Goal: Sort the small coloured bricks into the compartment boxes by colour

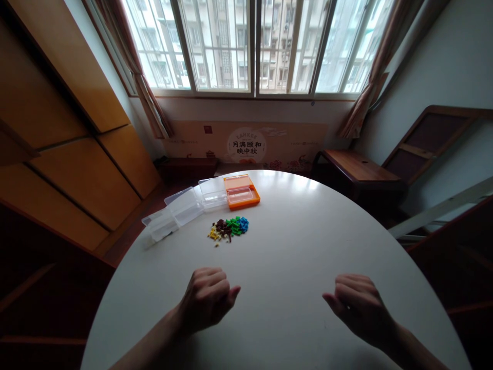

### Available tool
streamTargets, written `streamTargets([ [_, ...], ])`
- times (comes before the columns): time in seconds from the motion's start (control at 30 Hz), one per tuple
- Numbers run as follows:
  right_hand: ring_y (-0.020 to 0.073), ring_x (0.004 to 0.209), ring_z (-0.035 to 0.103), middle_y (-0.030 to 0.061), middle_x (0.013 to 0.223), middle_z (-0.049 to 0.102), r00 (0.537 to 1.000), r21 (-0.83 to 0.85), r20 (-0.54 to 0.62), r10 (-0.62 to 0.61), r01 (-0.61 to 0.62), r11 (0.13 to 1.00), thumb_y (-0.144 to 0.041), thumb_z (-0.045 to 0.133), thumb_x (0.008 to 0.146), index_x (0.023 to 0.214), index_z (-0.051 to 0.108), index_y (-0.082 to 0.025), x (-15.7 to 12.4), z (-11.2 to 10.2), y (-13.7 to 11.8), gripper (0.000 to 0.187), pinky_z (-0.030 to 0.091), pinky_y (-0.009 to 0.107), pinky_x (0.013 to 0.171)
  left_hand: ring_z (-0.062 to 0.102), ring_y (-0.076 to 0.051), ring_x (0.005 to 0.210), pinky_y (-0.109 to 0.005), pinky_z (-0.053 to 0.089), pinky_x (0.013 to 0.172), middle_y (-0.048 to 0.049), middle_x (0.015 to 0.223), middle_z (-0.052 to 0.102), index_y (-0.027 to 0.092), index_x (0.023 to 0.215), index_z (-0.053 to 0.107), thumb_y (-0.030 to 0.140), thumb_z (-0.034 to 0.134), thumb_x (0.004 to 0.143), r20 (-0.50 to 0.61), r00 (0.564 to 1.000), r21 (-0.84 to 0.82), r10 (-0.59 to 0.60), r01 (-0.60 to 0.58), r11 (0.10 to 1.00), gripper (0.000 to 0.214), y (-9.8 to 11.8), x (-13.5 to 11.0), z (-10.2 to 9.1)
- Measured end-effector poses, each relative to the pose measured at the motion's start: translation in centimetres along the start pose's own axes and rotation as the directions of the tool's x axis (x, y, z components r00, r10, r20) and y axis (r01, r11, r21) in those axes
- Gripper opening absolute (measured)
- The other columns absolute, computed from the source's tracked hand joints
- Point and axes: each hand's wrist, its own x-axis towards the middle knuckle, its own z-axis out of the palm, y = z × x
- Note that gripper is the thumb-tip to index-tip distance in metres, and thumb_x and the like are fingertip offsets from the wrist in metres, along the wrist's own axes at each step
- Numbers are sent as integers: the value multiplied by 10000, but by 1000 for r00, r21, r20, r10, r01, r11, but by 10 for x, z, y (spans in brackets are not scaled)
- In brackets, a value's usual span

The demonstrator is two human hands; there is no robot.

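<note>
My left hand (210, 298) is curled into a fist at the near left of the white table (292, 246), thumb pointing right. My right hand (358, 306) makes a similar fist on the right, its thumb pointing left. I see nothing held in either. Beyond my left hand lies a pile of small building bricks (230, 227), grouped in yellow, cream, brown, green and blue. Behind the pile stand an orange box (243, 192) with a clear lid and several clear plastic boxes (187, 205) with their lids raised, in a row along the table's far left edge.
The table's rounded edge curves away on both sides. A wooden chair (358, 167) stands beyond it on the right, and wooden cabinets (69, 154) line the left. A long printed box (265, 146) leans below the window (254, 46).
</note>
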Motion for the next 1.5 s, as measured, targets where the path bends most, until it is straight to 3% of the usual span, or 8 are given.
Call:
streamTargets([
  [0.23, 86, 481, 323, -49, 533, 376, 987, 51, 158, 17, -26, 998, -189, 519, 903, 604, 371, -194, 12, 9, -3, 333, 224, 259, 503, 558, -164, 736, -284, 451, 697, -24, 772, 585, 188, 805, 565, 298, 553, 858, -143, 906, 201, -399, 421, 884, 123, -39, 11, -22],
  [0.47, 168, 829, 589, 71, 970, 623, 925, 63, 356, 133, -166, 984, -285, 562, 891, 1001, 581, -199, 69, 31, 22, 141, 462, 281, 717, 439, -369, 1210, -516, 399, 961, -139, 1349, 478, 186, 1281, 509, 510, 431, 855, -137, 524, 548, -841, 747, 376, 541, -107, -1, -44],
  [0.6, 250, 1092, 531, 131, 1233, 548, 926, -85, 295, 236, -220, 972, -291, 579, 860, 1228, 531, -174, 119, 76, 55, 389, 459, 384, 918, 402, -368, 1258, -529, 350, 1010, -139, 1415, 435, 185, 1372, 439, 537, 349, 885, -92, 426, 568, -900, 765, 303, 608, -125, -7, -42],
  [0.8, 317, 1272, 396, 144, 1462, 378, 872, -260, 350, 344, -262, 929, -295, 538, 871, 1426, 370, -163, 185, 151, 82, 595, 380, 443, 1018, 349, -398, 1285, -679, 170, 1025, -174, 1424, 440, 159, 1380, 433, 548, 290, 904, -104, 357, 565, -928, 789, 240, 632, -133, 0, -33],
  [1.0, 272, 1315, 382, 150, 1474, 376, 822, -312, 417, 388, -272, 910, -225, 473, 900, 1412, 409, -181, 205, 190, 89, 517, 308, 383, 1076, 414, -408, 1188, -605, 295, 942, -194, 1364, 492, 185, 1384, 446, 581, 320, 885, -121, 391, 599, -912, 761, 247, 650, -138, 4, -25],
  [1.13, 278, 1261, 461, 135, 1484, 368, 813, -322, 426, 396, -272, 907, -230, 450, 908, 1407, 418, -206, 206, 195, 93, 501, 374, 361, 1020, 428, -391, 1172, -588, 284, 957, -185, 1318, 538, 184, 1320, 523, 555, 346, 881, -111, 439, 644, -891, 715, 272, 601, -149, 8, -25],
  [1.33, 262, 1154, 532, 112, 1469, 399, 831, -375, 398, 389, -240, 896, -199, 394, 921, 1382, 432, -192, 199, 187, 98, 462, 423, 353, 930, 457, -412, 1184, -584, 307, 945, -198, 1268, 579, 176, 1222, 577, 608, 288, 873, -100, 359, 592, -928, 771, 235, 625, -174, 13, -35],
  [1.5, 254, 1059, 566, 111, 1292, 565, 825, -401, 384, 415, -256, 879, -186, 414, 912, 1315, 491, -198, 184, 168, 106, 410, 428, 340, 858, 521, -382, 1142, -539, 305, 962, -193, 1187, 625, 165, 1169, 573, 561, 294, 875, -67, 372, 612, -926, 748, 256, 567, -177, 14, -37],
])
